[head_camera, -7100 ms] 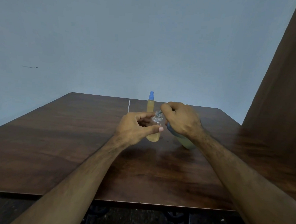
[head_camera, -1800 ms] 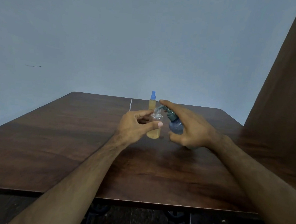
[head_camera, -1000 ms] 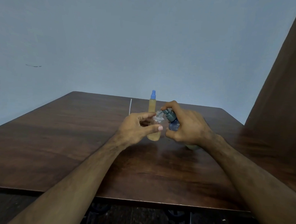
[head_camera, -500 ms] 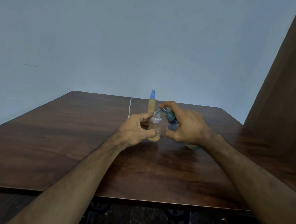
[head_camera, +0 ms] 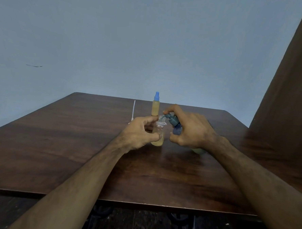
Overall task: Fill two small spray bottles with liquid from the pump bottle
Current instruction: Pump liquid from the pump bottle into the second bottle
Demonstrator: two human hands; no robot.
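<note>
My left hand [head_camera: 138, 133] grips the open spray bottle [head_camera: 158, 132]; my right hand [head_camera: 191, 132] grips the tilted pump bottle [head_camera: 176, 129], its spout at the bottle's mouth.

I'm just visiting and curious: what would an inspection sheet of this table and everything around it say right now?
Surface: dark wooden table, glossy, hands working near its middle.
Job's things: open small bottle, uncapped, yellowish liquid low in it; pump bottle tilted, spout at the open bottle's mouth; capped spray bottle upright behind, nearly full, blue top.
Clutter: thin white tube lying on the far table.
Grippers: left hand grips the open small bottle; right hand holds the pump bottle, forefinger on the pump head.
Cables: nothing seen.
Surroundings: plain blue-grey wall; brown curtain at right.
</note>
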